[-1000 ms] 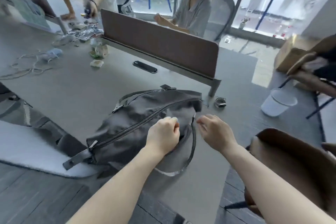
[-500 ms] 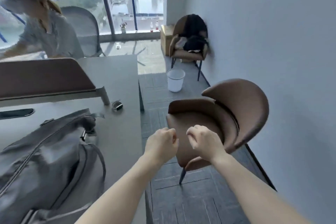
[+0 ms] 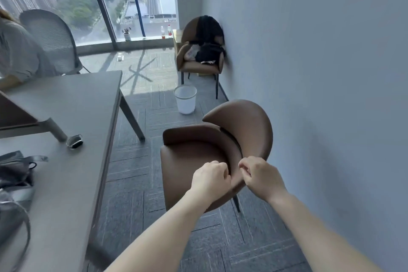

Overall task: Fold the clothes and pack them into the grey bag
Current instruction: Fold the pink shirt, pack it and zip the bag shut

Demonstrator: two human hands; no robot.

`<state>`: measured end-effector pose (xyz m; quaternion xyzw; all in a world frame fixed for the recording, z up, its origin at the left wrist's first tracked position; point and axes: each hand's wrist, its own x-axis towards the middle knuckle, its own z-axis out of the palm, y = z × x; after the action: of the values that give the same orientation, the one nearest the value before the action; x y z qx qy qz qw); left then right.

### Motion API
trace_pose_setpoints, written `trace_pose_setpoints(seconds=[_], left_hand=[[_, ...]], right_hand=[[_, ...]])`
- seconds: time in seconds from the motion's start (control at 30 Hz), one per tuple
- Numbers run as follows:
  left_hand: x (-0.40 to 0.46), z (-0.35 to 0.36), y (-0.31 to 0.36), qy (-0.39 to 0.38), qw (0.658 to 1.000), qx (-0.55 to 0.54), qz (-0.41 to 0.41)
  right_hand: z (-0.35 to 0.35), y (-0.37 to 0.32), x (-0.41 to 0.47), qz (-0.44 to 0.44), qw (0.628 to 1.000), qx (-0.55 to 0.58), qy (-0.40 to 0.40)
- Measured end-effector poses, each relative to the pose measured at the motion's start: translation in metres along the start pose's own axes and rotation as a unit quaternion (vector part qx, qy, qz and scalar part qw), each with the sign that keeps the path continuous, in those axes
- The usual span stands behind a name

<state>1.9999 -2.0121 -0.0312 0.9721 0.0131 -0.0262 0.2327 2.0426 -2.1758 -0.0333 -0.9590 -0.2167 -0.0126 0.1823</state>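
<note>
While both forearms reach forward over the brown chair (image 3: 198, 157), left hand (image 3: 209, 180) and right hand (image 3: 261, 178) curl into loose, empty fists.

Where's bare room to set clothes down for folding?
Free: table between the grey bag and its far edge, apart from a small dark object; near chair seat. Crowded: far chair, piled with dark clothes.

The view has swung away from the table: the soft grey fabric bag (image 3: 15, 174), a second ago under both hands, now lies at the left edge. The curled left hand (image 3: 210, 178) and right hand (image 3: 260, 175), empty, now hang over the brown leather tub chair (image 3: 198, 152), lower on it than half a second ago.
</note>
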Motion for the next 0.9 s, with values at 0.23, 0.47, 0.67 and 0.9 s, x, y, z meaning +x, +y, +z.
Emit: trace_pose_setpoints(seconds=[0.23,0.47,0.67,0.9], left_hand=[[0.105,0.02,0.02,0.02,0.999,-0.026,-0.004],[0.199,0.041,0.051,-0.003,0.999,-0.047,0.01],[0.267,0.056,0.065,0.017,0.997,-0.05,-0.048],[0.318,0.079,0.095,0.082,0.968,-0.085,-0.221]], right_hand=[[-0.007,0.073,0.076,0.001,1.0,-0.019,-0.004],[-0.021,0.147,0.143,0.038,0.998,-0.049,-0.013],[-0.023,0.201,0.231,-0.013,0.997,-0.053,-0.053],[-0.012,0.254,0.334,-0.186,0.971,-0.064,-0.134]])
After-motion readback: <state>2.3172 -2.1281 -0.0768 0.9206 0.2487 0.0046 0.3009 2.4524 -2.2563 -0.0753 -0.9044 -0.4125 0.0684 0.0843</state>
